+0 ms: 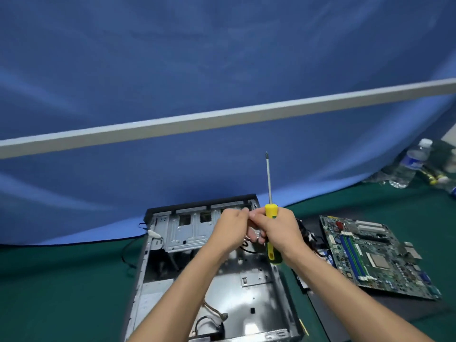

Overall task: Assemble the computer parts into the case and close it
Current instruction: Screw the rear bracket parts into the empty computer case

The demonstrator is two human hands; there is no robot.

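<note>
Case (209,280) front cut off below, whatever hands (251,228) pinch hidden, perhaps a screw

screwdriver (271,230) yellow-green | motherboard (370,255) green | tablecloth (61,280) dark green | backdrop (172,58) blue

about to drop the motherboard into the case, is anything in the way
Yes. Both hands hover over the open case, the right gripping a yellow screwdriver. Loose cables lie on the case floor. The motherboard sits outside, to the right.
</note>
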